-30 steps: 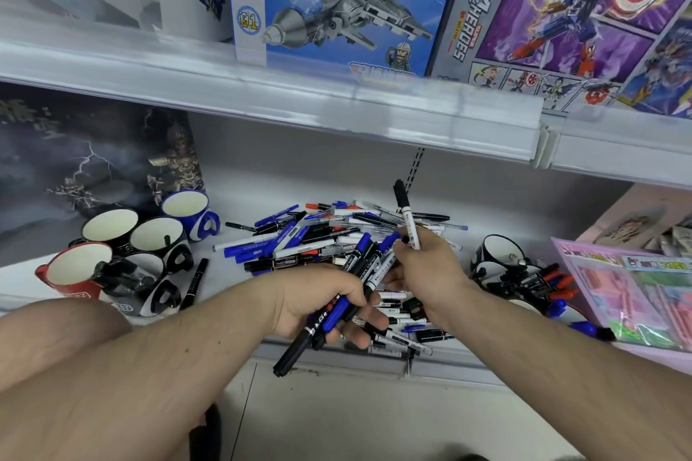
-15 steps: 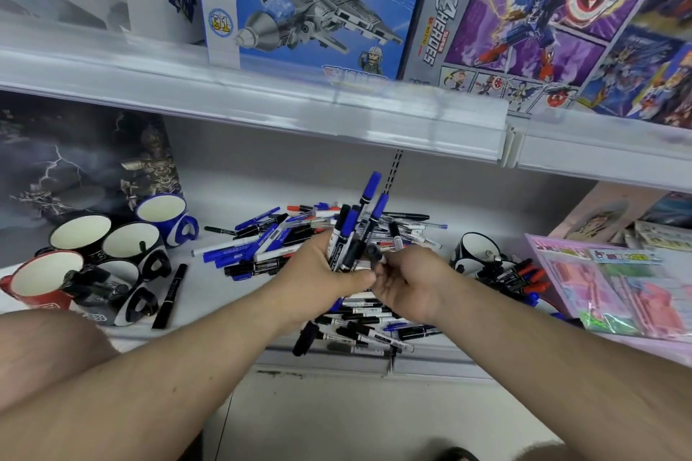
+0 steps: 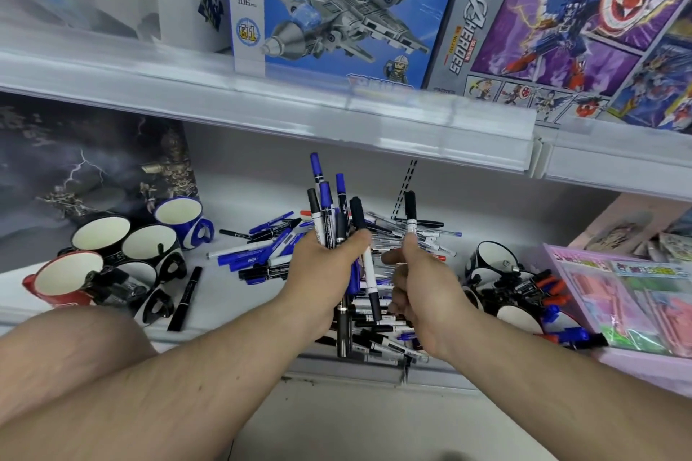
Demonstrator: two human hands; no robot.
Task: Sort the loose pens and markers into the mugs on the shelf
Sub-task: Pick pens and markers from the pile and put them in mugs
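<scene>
Head view | left hand (image 3: pixel 325 266) fingers grip marker bundle (image 3: pixel 329 213) | right hand (image 3: pixel 419 284) fingers pinch black marker (image 3: pixel 410 211)

On the upper shelf (image 3: pixel 262 101) stands a blue building-block box (image 3: pixel 344 7) picturing a grey fighter jet, with a purple superhero box (image 3: pixel 554 22) touching its right side. Far left below, a dark poster (image 3: pixel 86 157) with lightning and armoured figures leans against the back. At the right lies a pink toy package (image 3: pixel 621 296), and behind it a pale pink box (image 3: pixel 633 225).
</scene>
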